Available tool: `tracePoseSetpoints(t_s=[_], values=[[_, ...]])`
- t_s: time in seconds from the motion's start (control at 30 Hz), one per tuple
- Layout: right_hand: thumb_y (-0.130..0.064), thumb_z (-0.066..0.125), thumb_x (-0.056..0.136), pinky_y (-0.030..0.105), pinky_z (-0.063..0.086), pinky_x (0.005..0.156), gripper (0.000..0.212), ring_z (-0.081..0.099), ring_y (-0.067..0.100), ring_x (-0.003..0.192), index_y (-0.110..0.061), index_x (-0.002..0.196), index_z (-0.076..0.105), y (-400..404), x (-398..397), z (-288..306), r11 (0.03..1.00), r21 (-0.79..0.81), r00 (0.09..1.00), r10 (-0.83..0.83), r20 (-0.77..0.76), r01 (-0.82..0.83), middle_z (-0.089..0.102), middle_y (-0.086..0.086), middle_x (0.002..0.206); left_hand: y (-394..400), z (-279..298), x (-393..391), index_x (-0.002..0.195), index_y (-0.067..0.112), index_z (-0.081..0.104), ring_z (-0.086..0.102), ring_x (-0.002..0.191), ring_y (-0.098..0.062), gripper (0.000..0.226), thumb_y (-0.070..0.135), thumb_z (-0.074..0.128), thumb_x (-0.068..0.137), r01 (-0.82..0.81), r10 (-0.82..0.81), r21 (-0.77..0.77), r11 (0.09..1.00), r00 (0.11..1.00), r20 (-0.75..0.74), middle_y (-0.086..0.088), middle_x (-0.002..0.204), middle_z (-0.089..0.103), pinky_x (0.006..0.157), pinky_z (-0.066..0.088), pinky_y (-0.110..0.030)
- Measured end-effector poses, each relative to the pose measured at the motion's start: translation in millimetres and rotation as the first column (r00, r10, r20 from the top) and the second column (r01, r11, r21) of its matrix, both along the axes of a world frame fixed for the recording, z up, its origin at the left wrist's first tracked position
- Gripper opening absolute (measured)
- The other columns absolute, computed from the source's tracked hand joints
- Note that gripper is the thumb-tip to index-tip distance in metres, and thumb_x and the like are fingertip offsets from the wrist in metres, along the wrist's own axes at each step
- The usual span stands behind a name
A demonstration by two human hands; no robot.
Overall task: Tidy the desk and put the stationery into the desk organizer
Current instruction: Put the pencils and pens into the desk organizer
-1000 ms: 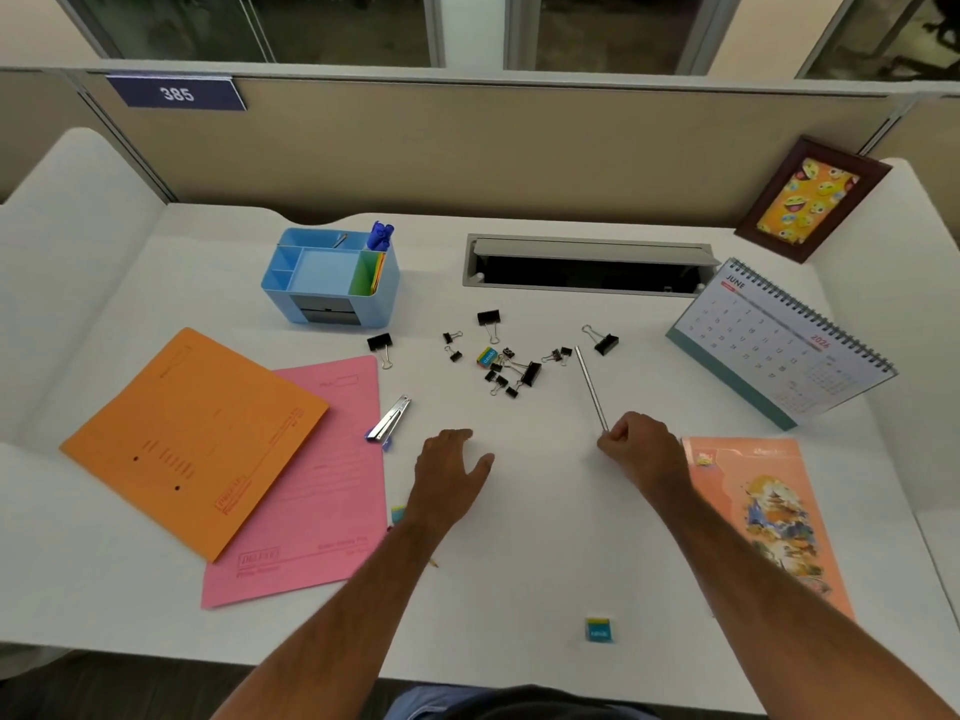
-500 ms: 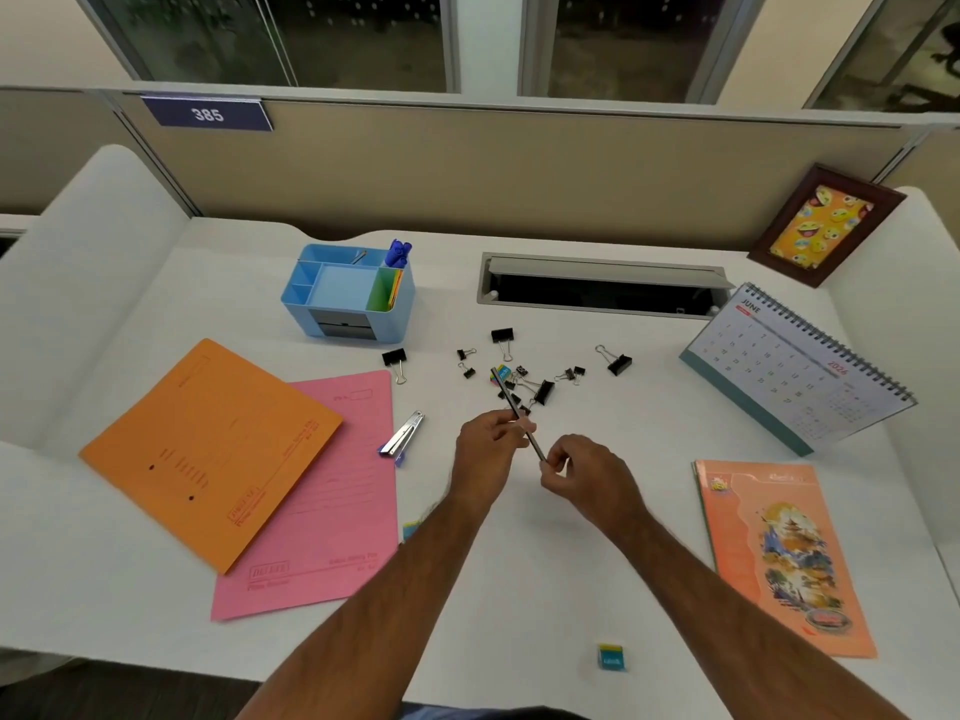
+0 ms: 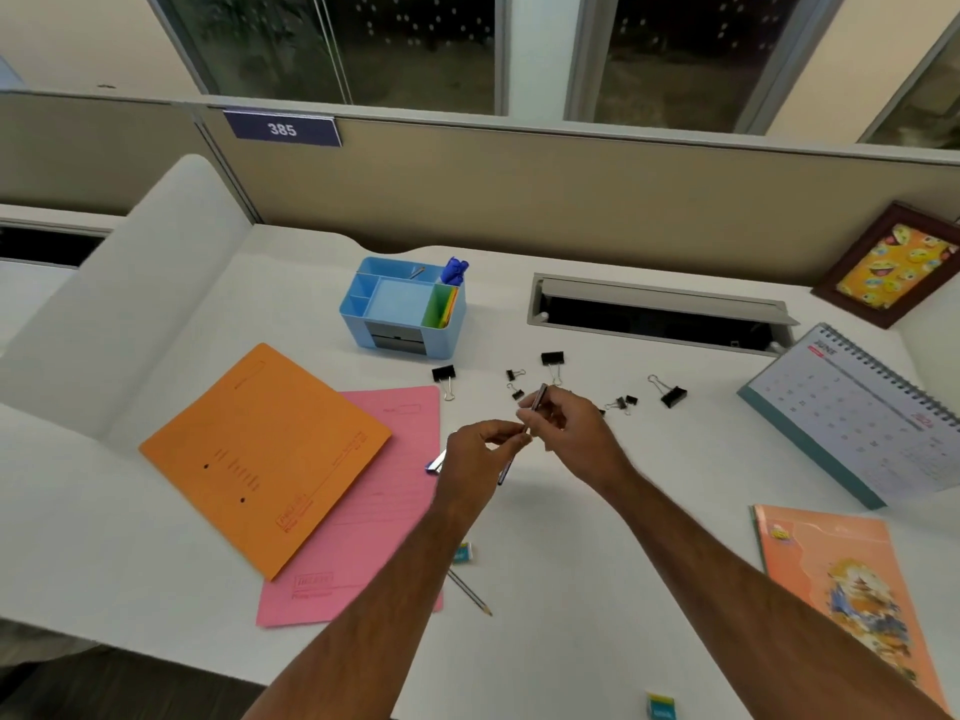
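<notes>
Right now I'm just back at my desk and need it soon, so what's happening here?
A person is tidying it. Both hands hold a slim silver pen above the white desk: the left hand pinches its lower part, the right hand grips higher up. The blue desk organizer sits behind them. Black binder clips, an orange folder on a pink one, a pencil and small erasers lie out on the desk.
</notes>
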State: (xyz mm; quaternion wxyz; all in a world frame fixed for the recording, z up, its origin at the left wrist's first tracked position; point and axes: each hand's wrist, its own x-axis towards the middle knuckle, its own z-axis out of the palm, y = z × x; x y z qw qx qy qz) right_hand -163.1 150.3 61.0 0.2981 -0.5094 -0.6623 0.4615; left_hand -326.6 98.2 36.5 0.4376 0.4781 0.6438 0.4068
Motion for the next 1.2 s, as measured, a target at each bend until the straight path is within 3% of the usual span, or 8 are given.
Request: tracePoseSetpoints(t_s=[0.13,0.23,0.33,0.47,0.57,0.73,0.97,1.2], values=[[-0.035,0.068,0.097,0.021,0.054,0.059,0.009,0.066,0.01,0.062,-0.026,0.095,0.07,13.9,-24.9,6.4,1.0,0.014,1.0,0.023,0.015,-0.023,0.072,-0.006,0.078,5.9,-2.3,-25.7,0.116,0.028,0.079,0.068,0.106,0.002,0.027,0.041,0.076,0.093,-0.01,0.017,0.05,0.999,0.991,-0.134,0.02,0.11,0.077,0.097,0.055,-0.031],[-0.032,0.067,0.098,0.02,0.054,0.057,0.01,0.068,0.01,0.065,-0.023,0.098,0.071,25.1,-40.5,11.3,1.0,0.019,1.0,0.002,0.008,-0.002,0.072,-0.006,0.079,9.6,-9.7,-49.2,0.138,0.03,0.065,0.051,0.129,-0.003,0.053,0.054,0.072,0.092,-0.003,0.016,0.036,0.999,0.936,-0.351,0.013,0.141,0.063,0.111,0.038,-0.026],[-0.032,0.064,0.1,0.015,0.048,0.051,0.011,0.069,0.012,0.065,-0.023,0.1,0.07,39.9,-55.0,19.6,0.999,0.038,1.0,-0.02,-0.024,0.021,0.073,-0.005,0.08,11.9,-20.6,-74.7,0.153,0.024,0.048,0.038,0.147,-0.017,0.072,0.062,0.063,0.094,0.02,-0.01,0.012,1.0,0.849,-0.529,0.002,0.159,0.047,0.116,0.025,-0.029],[-0.037,0.057,0.103,0.03,0.051,0.047,0.021,0.072,0.019,0.068,-0.022,0.103,0.071,65.2,-74.3,32.1,1.0,0.015,0.994,-0.008,-0.11,0.01,0.075,-0.002,0.09,14.6,-42.3,-108.6,0.165,0.016,0.022,0.013,0.16,-0.022,0.088,0.069,0.045,0.099,0.035,-0.115,-0.134,0.99,0.752,-0.649,-0.004,0.173,0.02,0.128,0.005,-0.036],[-0.038,0.057,0.104,0.03,0.051,0.046,0.019,0.073,0.019,0.07,-0.023,0.107,0.069,86.8,-92.1,40.4,0.998,0.062,0.994,0.001,-0.113,0.006,0.075,-0.002,0.091,17.9,-56.3,-127.9,0.167,0.015,0.009,-0.002,0.162,-0.024,0.093,0.073,0.036,0.1,0.05,-0.21,-0.246,0.968,0.701,-0.682,-0.005,0.175,0.002,0.129,-0.002,-0.042],[-0.033,0.059,0.102,0.03,0.05,0.043,0.015,0.072,0.02,0.065,-0.021,0.106,0.067,123.2,-125.4,52.1,0.989,0.142,0.99,-0.026,-0.138,0.046,0.072,-0.002,0.085,20.6,-74.6,-142.7,0.167,0.017,0.0,-0.01,0.161,-0.027,0.093,0.074,0.031,0.1,0.066,-0.297,-0.338,0.939,0.653,-0.697,-0.005,0.175,-0.01,0.129,-0.006,-0.048],[-0.032,0.053,0.105,0.022,0.041,0.039,0.022,0.073,0.023,0.07,-0.016,0.109,0.067,171.6,-171.0,55.7,0.991,0.111,0.984,-0.056,-0.168,0.075,0.074,0.003,0.093,18.9,-93.2,-144.2,0.167,0.021,-0.004,-0.017,0.16,-0.023,0.096,0.08,0.011,0.092,0.099,-0.299,-0.309,0.946,0.64,-0.708,-0.001,0.173,-0.018,0.128,-0.014,-0.05],[-0.03,0.049,0.106,0.011,0.043,0.045,0.023,0.069,0.006,0.061,-0.015,0.109,0.067,207.7,-195.3,32.0,0.988,0.117,0.995,-0.101,-0.026,0.103,0.073,-0.001,0.095,19.0,-102.2,-145.6,0.165,0.025,-0.011,-0.024,0.158,-0.02,0.097,0.084,0.001,0.089,0.1,-0.291,-0.296,0.95,0.628,-0.722,0.002,0.171,-0.026,0.128,-0.014,-0.052]])
